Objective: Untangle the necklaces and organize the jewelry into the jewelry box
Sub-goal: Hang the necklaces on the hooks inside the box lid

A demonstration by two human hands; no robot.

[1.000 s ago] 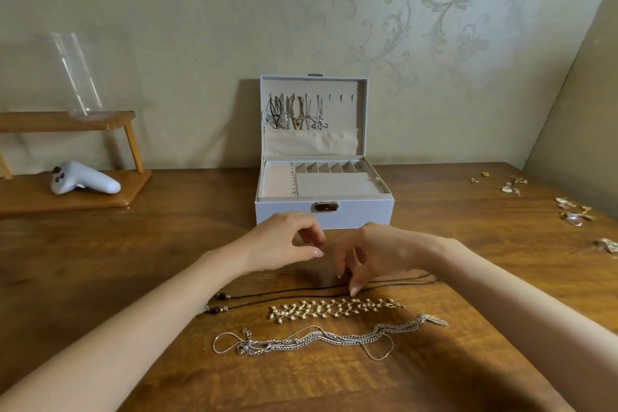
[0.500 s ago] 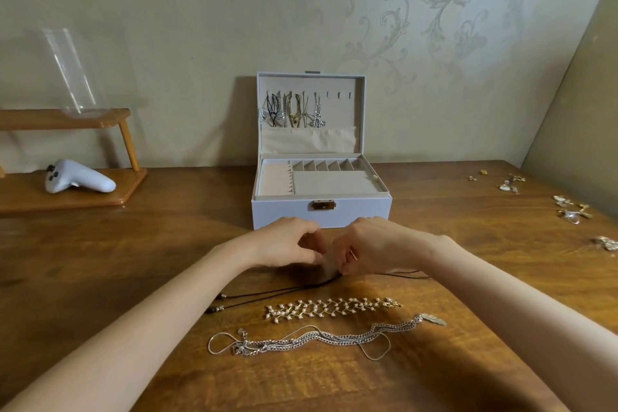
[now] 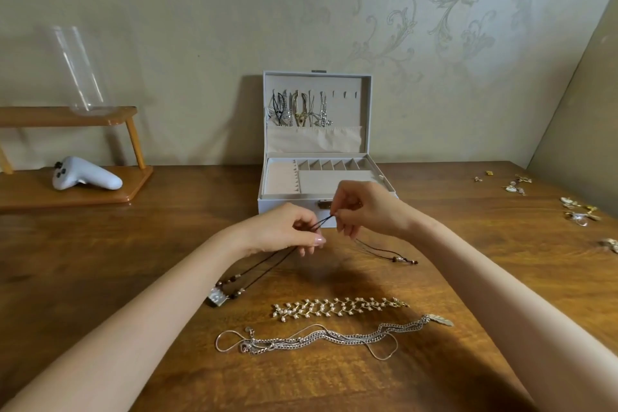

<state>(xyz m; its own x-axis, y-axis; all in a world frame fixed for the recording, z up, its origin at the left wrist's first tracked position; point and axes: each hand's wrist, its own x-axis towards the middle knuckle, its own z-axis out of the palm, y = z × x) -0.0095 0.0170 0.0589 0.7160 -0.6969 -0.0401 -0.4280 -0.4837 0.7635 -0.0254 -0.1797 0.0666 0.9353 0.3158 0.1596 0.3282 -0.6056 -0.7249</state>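
Note:
A black cord necklace [image 3: 264, 269] is lifted off the wooden table between both hands. My left hand [image 3: 287, 231] pinches its cord, and the beaded pendant end [image 3: 219, 296] trails down to the left. My right hand [image 3: 361, 207] pinches the same cord a little higher; its knotted tail [image 3: 394, 256] hangs to the right. Nearer me lie a gold pearl necklace [image 3: 337, 308] and a tangle of silver chains [image 3: 321, 338]. The white jewelry box [image 3: 294, 201] stands open behind my hands, with several necklaces hanging on hooks in its lid [image 3: 301, 109].
Small gold and silver jewelry pieces [image 3: 578, 209] are scattered along the table's right side near the wall. At the left, a wooden shelf [image 3: 77, 197] carries a white controller [image 3: 85, 174] and a clear glass vase [image 3: 80, 70].
Both hands have risen from the table with the black cord necklace. Its pendant end slid in from the left and its right tail was drawn inward.

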